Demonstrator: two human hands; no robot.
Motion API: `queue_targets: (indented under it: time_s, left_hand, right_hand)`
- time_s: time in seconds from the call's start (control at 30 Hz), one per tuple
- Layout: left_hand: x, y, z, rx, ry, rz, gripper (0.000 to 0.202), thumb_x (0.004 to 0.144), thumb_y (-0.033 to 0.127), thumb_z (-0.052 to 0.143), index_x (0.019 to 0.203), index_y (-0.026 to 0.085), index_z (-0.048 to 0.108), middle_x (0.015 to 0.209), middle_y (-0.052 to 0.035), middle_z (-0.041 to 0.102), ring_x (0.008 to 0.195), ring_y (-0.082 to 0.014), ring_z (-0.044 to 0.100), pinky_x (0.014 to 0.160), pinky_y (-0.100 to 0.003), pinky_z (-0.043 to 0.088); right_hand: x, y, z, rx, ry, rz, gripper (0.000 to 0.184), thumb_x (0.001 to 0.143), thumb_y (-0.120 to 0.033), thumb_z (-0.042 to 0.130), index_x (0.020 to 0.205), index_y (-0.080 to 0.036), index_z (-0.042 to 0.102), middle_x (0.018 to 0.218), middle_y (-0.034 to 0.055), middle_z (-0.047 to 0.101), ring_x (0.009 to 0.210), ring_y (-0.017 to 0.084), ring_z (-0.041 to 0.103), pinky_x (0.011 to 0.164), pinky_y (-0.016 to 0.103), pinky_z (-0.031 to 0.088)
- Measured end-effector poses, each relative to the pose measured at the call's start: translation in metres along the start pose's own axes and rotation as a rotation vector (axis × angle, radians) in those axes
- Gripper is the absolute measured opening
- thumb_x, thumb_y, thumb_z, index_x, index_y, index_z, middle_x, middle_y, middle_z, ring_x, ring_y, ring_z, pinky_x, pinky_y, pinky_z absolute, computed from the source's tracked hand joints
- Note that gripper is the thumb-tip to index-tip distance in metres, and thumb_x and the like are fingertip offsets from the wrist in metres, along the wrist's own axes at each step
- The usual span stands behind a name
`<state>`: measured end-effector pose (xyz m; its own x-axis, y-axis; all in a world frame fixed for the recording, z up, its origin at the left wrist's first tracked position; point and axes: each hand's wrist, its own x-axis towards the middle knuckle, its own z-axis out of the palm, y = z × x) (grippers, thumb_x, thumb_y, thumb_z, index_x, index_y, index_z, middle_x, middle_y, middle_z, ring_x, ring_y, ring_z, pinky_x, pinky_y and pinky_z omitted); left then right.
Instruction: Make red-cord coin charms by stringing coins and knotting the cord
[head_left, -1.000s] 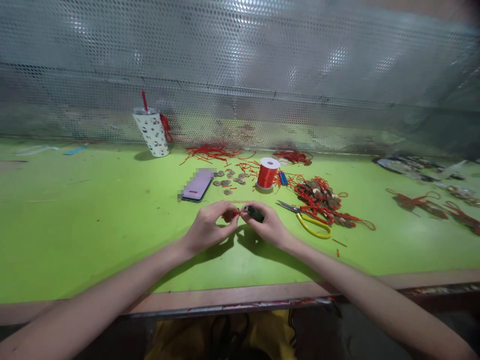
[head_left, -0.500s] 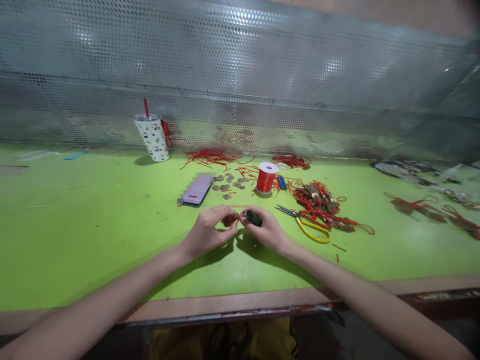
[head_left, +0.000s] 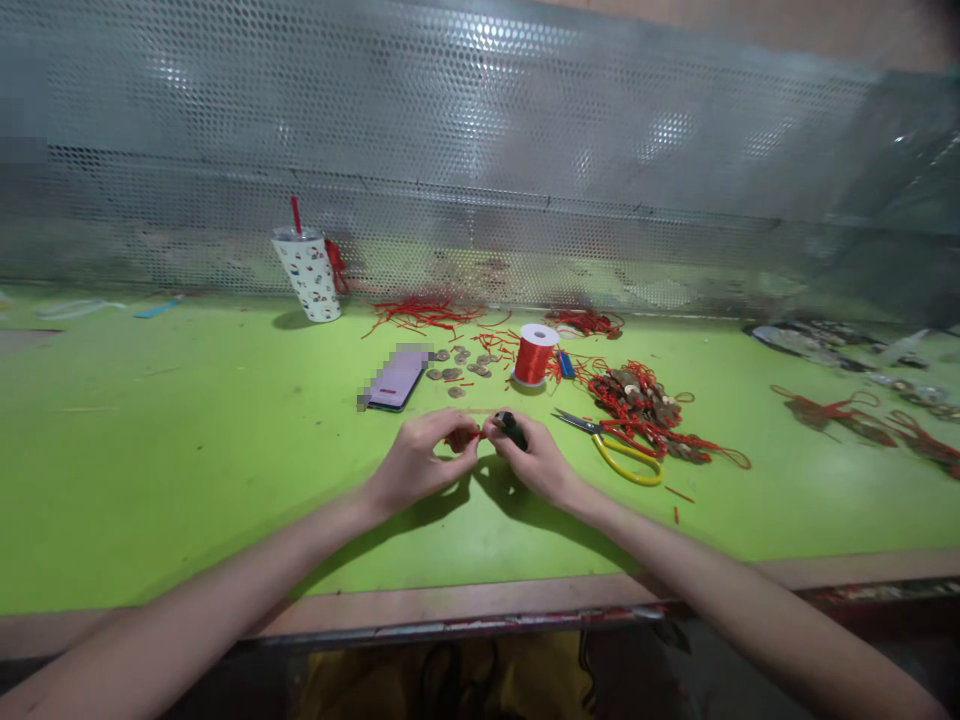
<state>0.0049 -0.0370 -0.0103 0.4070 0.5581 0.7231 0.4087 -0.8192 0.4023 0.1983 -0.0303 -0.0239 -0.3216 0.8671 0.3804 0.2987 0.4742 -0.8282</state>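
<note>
Pinching red cord, likely limp, best gripped near its end, left hand faces right hand, which holds a dark tool.

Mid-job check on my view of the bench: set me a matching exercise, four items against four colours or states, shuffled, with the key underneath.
Column one
1. Left hand
2. Spool
3. Right hand
4. Cup

Column two
A. Gripping a dark green object
B. White with small printed figures, a red straw in its top
C. Wound in red between white ends
D. Pinching a small reddish bundle

Right pairs: 1-D, 2-C, 3-A, 4-B
</note>
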Motion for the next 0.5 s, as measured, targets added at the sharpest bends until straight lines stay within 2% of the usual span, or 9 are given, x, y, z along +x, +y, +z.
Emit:
queue_targets:
  time_s: [0.3,0.5]
  left_hand:
    - [-0.0032,-0.0024,0.002,-0.002,-0.024,0.026,0.008,0.09,0.013,0.064,0.097,0.014,0.068,0.077,-0.0019,0.069,0.066,-0.0115,0.064,0.065,-0.022,0.052]
    - [-0.003,-0.0061,0.0008,0.03,-0.048,0.066,0.007,0.092,0.014,0.063,0.098,0.014,0.066,0.081,-0.004,0.071,0.069,-0.0126,0.065,0.066,-0.023,0.053]
  right_hand:
    - [-0.0003,0.0043,-0.0004,-0.011,-0.041,-0.089,0.01,0.09,-0.028,0.054,0.089,-0.019,0.058,0.08,0.002,0.064,0.072,0.017,0.056,0.069,0.028,0.044]
    - [0.0019,0.0041,-0.0026,0.03,-0.055,-0.019,0.014,0.089,-0.032,0.054,0.084,-0.02,0.056,0.076,0.0004,0.06,0.071,0.017,0.053,0.067,0.028,0.043]
